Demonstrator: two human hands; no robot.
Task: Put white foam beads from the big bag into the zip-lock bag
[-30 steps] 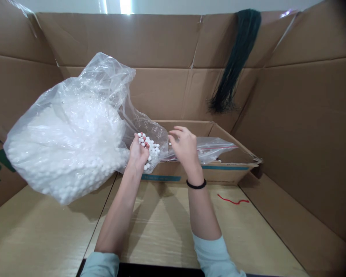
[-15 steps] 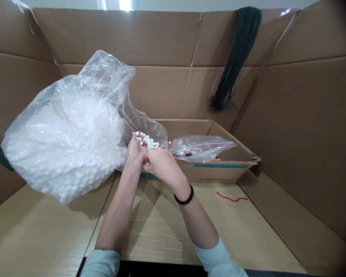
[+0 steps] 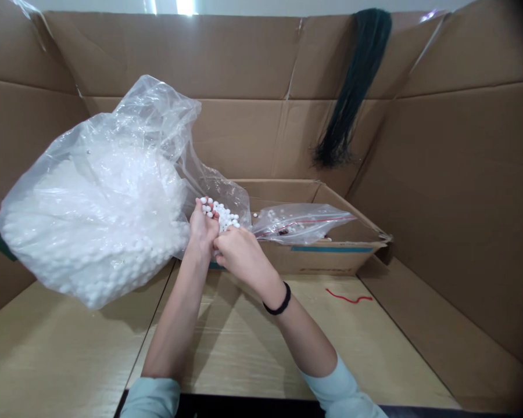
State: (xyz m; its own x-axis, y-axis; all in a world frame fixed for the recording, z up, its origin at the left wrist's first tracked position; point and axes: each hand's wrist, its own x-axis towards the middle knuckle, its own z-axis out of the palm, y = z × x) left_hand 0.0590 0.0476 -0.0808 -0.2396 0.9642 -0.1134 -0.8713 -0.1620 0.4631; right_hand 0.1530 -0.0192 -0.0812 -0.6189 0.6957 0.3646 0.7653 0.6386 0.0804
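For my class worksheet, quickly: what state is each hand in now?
Left hand: open and cupped, with white beads resting in it.
Right hand: curled inward beside the left; whether it holds anything cannot be told.

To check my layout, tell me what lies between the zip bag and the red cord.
The head view shows the cardboard box's front wall, then a strip of tabletop.

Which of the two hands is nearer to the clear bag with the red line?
The right. The right hand is just to the left of the red-lined bag; the left hand is farther to the left, with white balls at its fingers.
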